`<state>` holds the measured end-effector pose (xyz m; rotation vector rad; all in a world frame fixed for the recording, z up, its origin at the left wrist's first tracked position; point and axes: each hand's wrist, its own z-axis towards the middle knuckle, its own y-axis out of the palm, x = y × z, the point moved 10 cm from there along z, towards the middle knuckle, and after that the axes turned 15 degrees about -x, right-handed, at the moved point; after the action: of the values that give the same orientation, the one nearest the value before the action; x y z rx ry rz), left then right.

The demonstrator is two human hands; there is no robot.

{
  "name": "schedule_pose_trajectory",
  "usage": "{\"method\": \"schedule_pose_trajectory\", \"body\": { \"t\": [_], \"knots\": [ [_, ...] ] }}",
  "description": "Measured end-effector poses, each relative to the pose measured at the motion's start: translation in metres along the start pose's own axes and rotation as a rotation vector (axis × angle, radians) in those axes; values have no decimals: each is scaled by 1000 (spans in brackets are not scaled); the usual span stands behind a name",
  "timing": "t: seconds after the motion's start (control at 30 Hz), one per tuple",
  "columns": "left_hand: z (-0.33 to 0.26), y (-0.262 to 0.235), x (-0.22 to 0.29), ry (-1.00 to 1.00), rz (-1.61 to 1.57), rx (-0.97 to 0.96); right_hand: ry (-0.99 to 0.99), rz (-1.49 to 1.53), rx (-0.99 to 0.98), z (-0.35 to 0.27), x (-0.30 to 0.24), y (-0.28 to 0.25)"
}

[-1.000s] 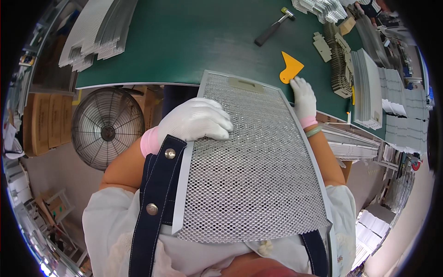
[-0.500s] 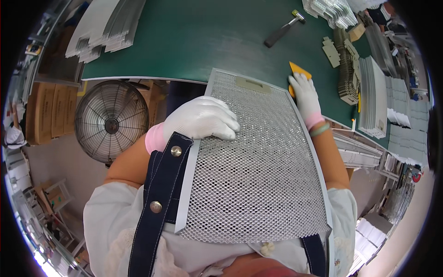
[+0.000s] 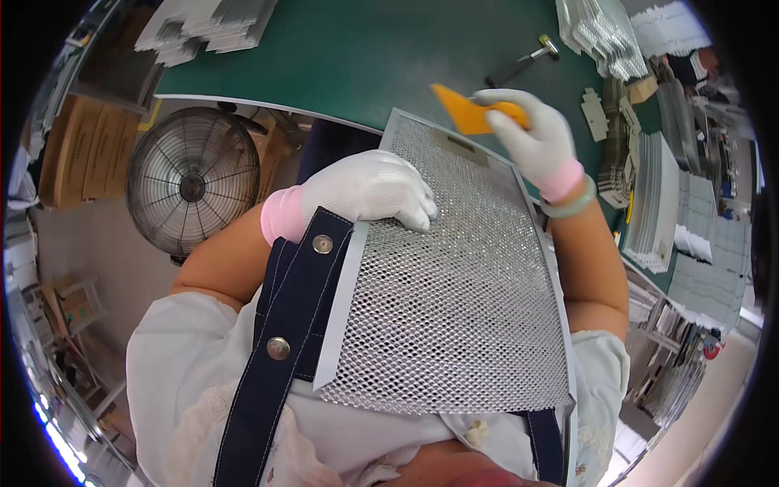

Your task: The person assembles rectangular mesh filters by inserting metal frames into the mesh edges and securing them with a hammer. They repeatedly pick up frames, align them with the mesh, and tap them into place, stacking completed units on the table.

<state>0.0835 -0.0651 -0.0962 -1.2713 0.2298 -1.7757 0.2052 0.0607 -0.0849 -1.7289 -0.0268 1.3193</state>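
Pinching a yellow scraper (image 3: 464, 111) between thumb and fingers, the gloved right hand (image 3: 540, 134) is closed around its rounded end, with the blade near the far end of a silver mesh panel (image 3: 454, 300), which slants from the near edge of the green desk (image 3: 365, 69) back toward the person's chest. The gloved left hand (image 3: 375, 191) lies across the panel's left border, fingers loosely bent on the mesh, though its thumb is hidden and whether it grips cannot be told. A hammer (image 3: 519, 65) lies beyond on the desk.
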Motion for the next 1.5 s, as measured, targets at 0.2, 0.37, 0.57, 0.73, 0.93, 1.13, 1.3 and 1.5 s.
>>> {"method": "schedule_pose_trajectory", "body": {
  "t": [0.2,0.37,0.57,0.73,0.93,1.13,1.3,1.5],
  "knots": [
    [5,1,6,-104,35,-93,-106,-138,-155,42,-1,41],
    [5,2,3,-128,1,-115,-101,-180,-206,46,-6,51],
    [-1,0,1,-127,-132,-60,-173,-319,-281,51,-22,67],
    [3,-12,10,-48,-26,35,-148,-323,-290,52,-19,68],
    [3,-6,-2,-113,-97,5,-75,-194,-125,51,-2,56],
    [1,-11,0,-102,-172,80,-111,-98,-37,50,0,44],
    [4,-13,7,-82,-92,58,-129,-118,-8,46,-6,41],
    [4,-15,9,-138,-81,40,25,-85,-209,52,-4,58]
  ]
}}
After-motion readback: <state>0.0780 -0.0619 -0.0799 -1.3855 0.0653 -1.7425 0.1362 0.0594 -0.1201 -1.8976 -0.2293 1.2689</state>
